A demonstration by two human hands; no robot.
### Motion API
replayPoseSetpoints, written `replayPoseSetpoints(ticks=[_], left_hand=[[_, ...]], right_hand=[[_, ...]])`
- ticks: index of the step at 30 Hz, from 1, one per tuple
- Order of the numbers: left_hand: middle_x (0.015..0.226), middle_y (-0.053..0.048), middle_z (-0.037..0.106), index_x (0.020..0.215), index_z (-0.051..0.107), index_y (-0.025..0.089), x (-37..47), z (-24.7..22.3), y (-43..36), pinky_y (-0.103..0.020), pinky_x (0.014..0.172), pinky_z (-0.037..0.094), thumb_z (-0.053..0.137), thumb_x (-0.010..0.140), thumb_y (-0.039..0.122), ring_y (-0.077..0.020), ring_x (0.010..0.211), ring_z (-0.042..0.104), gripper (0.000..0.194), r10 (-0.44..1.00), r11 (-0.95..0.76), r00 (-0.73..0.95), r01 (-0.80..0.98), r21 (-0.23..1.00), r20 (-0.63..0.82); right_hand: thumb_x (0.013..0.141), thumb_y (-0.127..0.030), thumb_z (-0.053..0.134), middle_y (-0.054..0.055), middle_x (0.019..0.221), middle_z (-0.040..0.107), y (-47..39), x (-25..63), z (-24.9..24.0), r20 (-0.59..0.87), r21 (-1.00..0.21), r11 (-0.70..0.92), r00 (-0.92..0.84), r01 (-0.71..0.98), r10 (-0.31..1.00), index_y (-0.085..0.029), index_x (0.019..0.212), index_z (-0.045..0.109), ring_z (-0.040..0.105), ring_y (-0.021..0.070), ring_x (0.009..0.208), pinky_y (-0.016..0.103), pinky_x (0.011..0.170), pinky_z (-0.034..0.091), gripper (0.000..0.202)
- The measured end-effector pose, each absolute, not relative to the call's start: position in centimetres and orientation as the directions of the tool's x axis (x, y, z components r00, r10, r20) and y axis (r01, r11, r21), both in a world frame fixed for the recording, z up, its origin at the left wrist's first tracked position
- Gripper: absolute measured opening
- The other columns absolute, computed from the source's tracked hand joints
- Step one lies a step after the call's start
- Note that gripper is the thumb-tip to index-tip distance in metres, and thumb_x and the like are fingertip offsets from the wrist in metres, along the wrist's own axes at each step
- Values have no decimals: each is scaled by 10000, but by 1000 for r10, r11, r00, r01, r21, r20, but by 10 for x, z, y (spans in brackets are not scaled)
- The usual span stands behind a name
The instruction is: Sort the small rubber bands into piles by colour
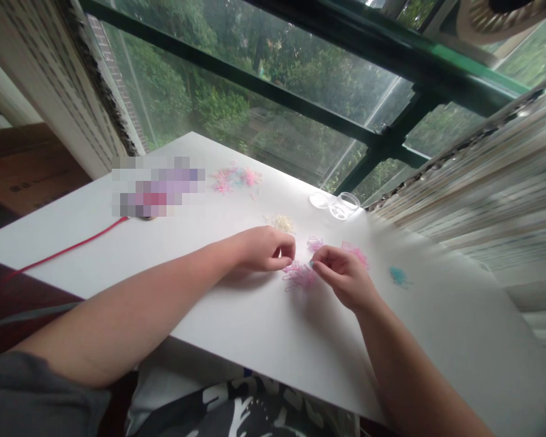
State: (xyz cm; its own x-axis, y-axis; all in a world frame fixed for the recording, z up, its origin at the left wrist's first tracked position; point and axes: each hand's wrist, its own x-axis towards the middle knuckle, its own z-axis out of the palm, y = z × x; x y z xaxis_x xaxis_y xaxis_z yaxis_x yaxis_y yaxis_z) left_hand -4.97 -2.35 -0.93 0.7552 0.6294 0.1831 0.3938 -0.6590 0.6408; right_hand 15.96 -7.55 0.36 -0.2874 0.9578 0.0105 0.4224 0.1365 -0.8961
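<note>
Above the white table, my left hand has its thumb and index finger curled into a pinch at the edge of a pile of pink and purple rubber bands. What it pinches, if anything, is too small to make out. Across the same pile, my right hand is closed, a tiny bluish rubber band showing at its fingertips. Behind that hand lie a pink pile and a smaller purple pile. Pale yellow bands sit just beyond my left hand.
A teal pile lies to the right on the white table. Mixed-colour bands are near the far edge. A clear round container and a lid stand by the window. A red cable runs from a blurred-out object.
</note>
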Motion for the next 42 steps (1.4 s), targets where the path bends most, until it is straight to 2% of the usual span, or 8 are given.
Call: replayPoseSetpoints(ticks=[3,7,12,20,26,31,38,42], left_hand=[[729,-1,647,820,650,177,-48,-10,-25,-190,579,395,560,748,239,-98,638,549,131,635,-643,746,368,672,199],[737,4,651,841,647,172,-46,-9,-28,-187,599,406,566,755,236,-90,649,556,134,632,-628,737,304,717,241],[746,2,659,854,644,162,-45,-10,-30,-193,606,419,566,752,212,-88,644,562,138,670,-596,687,272,756,281],[754,3,668,838,660,158,-41,-10,-32,-192,631,429,559,768,213,-82,646,558,135,688,-606,637,240,758,348],[786,-3,679,866,660,160,-41,-10,-31,-200,644,433,556,786,221,-87,666,564,144,693,-586,649,254,769,313],[801,-7,681,877,650,163,-41,-12,-31,-201,639,436,557,798,235,-86,662,568,142,711,-553,633,236,799,305],[808,-3,679,871,637,163,-40,-12,-32,-197,643,436,569,784,228,-86,678,576,129,726,-527,624,234,817,289],[780,1,671,865,633,169,-41,-10,-31,-201,643,433,537,806,265,-93,682,579,149,744,-518,616,285,807,259]], right_hand=[[747,-333,623,-13,638,479,-76,159,3,-18,-962,56,-267,267,963,-178,712,546,416,115,593,246,544,335,177],[734,-328,642,-11,647,476,-76,156,0,-55,-995,-32,-250,94,967,-182,715,567,419,116,606,248,569,348,165],[712,-323,638,-18,636,476,-74,149,-5,-88,-996,-85,-208,25,974,-188,687,543,426,113,588,249,576,362,167],[721,-319,644,-25,624,488,-73,141,-10,-50,-994,-33,-153,109,987,-180,706,549,422,100,577,226,541,337,169],[724,-334,650,-12,654,539,-72,141,-8,13,-979,42,-145,199,989,-187,730,571,472,117,601,239,556,374,167],[736,-354,635,14,721,606,-72,141,-5,-10,-974,30,-174,226,985,-188,810,622,503,125,610,248,566,398,182],[769,-366,599,-9,602,535,-72,140,-6,-18,-956,37,-184,292,983,-173,735,579,463,109,547,238,518,370,197],[776,-361,588,1,625,553,-70,150,-2,43,-925,103,-169,365,985,-171,743,578,491,120,578,245,545,400,193]])
